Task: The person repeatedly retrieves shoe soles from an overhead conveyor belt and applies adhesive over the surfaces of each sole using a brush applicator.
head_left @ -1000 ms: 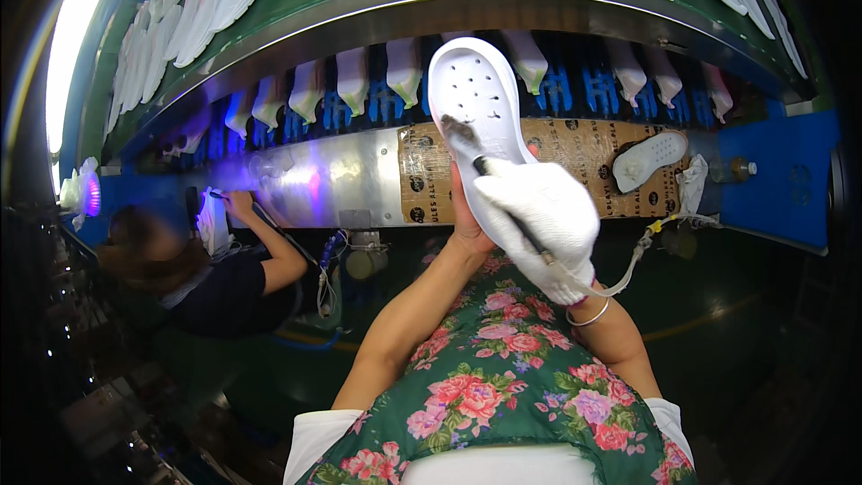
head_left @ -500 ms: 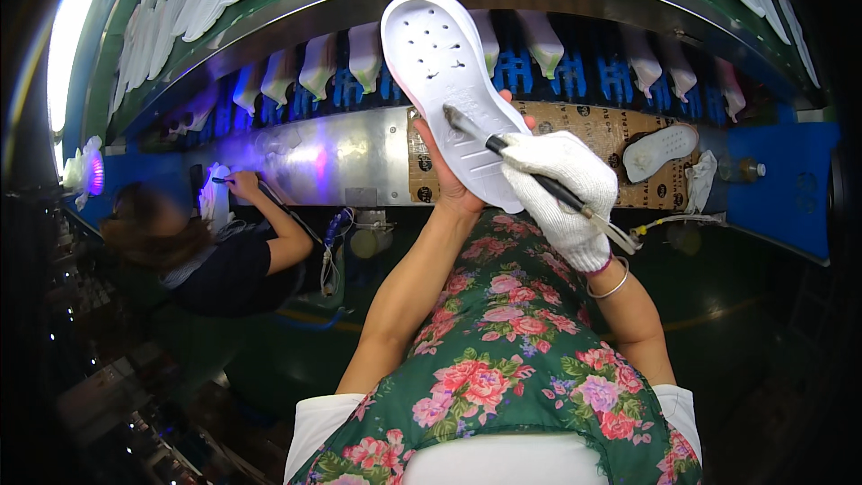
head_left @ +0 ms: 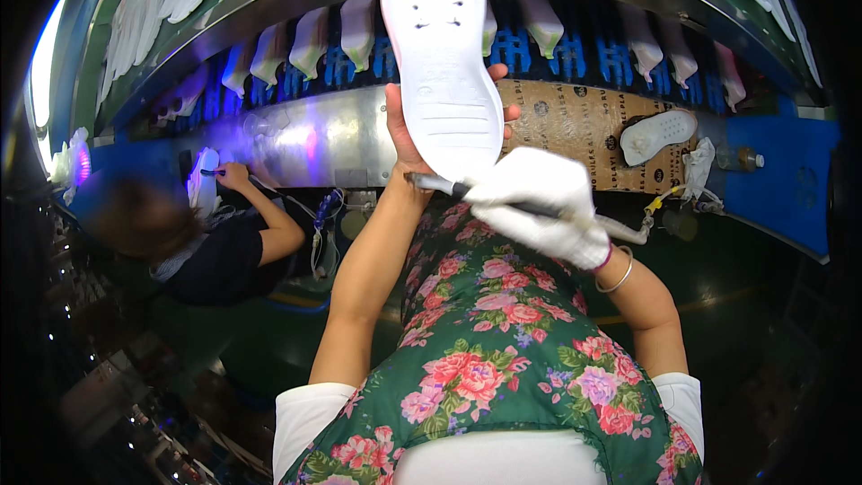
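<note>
A white shoe sole stands nearly lengthwise in front of me, a cluster of small holes toward its far end and raised lines near its heel. From beneath, my bare left hand grips it, fingertips showing along its right edge. My right hand, in a white knitted glove, is closed on a black-handled brush. The bristle tip points left, just below the heel and over my left wrist; whether it touches is unclear. A pale hose trails from behind the glove.
Brown paper covers the bench beside a metal plate. Another sole, a crumpled cloth and a small bottle are at right. Shoe pieces hang along a rack behind. A co-worker brushes a sole at left.
The sole has moved farther away and turned more upright. My right hand has pulled the brush off its surface, down toward the heel end and my left wrist.
</note>
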